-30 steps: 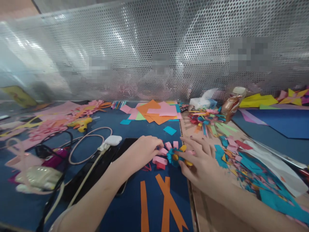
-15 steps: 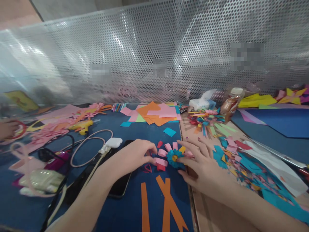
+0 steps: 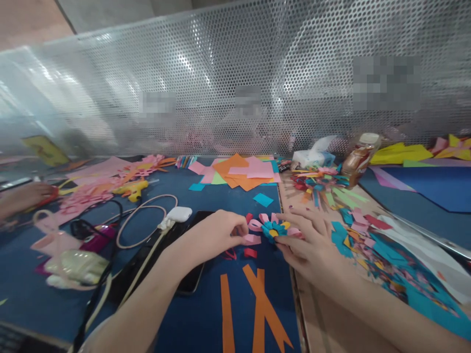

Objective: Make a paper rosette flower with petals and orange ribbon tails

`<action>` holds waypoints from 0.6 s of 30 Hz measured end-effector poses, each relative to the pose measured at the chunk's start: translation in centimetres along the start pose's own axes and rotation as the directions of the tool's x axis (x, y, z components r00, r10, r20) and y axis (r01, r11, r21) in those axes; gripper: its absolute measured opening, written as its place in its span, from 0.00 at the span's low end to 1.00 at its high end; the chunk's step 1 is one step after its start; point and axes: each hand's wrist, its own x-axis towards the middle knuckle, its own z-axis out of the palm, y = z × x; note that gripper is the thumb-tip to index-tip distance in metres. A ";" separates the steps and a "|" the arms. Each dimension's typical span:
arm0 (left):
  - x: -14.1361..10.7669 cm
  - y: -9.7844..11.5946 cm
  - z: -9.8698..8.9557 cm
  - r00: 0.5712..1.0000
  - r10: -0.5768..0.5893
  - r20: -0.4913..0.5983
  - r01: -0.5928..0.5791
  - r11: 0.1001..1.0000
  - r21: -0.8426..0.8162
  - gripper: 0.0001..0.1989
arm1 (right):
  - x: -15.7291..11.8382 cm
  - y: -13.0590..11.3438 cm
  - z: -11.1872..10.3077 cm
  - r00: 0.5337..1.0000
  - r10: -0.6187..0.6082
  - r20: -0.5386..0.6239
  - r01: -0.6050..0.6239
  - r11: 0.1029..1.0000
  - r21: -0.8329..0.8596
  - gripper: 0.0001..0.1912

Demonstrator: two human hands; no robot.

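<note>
A paper flower (image 3: 274,230), with teal petals around a yellow centre and pink loops on its outer side, is between the fingers of my right hand (image 3: 312,245). My left hand (image 3: 230,228) pinches a pink paper strip (image 3: 252,239) at the flower's left edge; whether the strip touches the flower I cannot tell. Just below lies a red paper piece (image 3: 250,253), and another red piece (image 3: 249,217) shows above. Orange paper strips (image 3: 227,314) lie on the blue surface in front, two of them crossed.
A black phone (image 3: 191,280) and a white charger with cables (image 3: 179,214) lie left. Behind are stacked paper squares (image 3: 235,171) and a yellow glue gun (image 3: 134,190). Right are paper scraps (image 3: 382,260), scissors (image 3: 437,239) and a bottle (image 3: 358,157). Another person's hand (image 3: 35,195) is far left.
The view has shifted slightly. My left hand has drawn the pink strip up off the red piece, toward the flower. The flower has tilted a little in my right hand.
</note>
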 end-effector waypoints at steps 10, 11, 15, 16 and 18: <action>0.4 0.2 0.3 0.999 0.052 -0.008 -0.053 0.997 -0.054 0.11 | 0.1 -0.6 0.1 0.997 -0.062 0.044 0.064 0.996 -0.063 0.08; 0.4 0.2 0.4 0.999 0.054 -0.007 -0.055 0.997 -0.062 0.10 | 0.0 -0.7 0.1 0.997 -0.065 0.046 0.068 0.995 -0.067 0.08; 0.6 0.2 0.5 0.998 0.060 -0.001 -0.060 0.994 -0.090 0.09 | 0.0 -1.0 0.1 0.996 -0.074 0.047 0.077 0.995 -0.069 0.07; 0.6 0.1 0.5 0.998 0.060 0.001 -0.059 0.994 -0.090 0.09 | 0.0 -1.0 0.1 0.996 -0.078 0.045 0.081 0.994 -0.071 0.07; 0.5 0.1 0.5 0.998 0.059 0.005 -0.058 0.995 -0.078 0.09 | 0.0 -1.1 0.1 0.996 -0.082 0.044 0.085 0.993 -0.083 0.07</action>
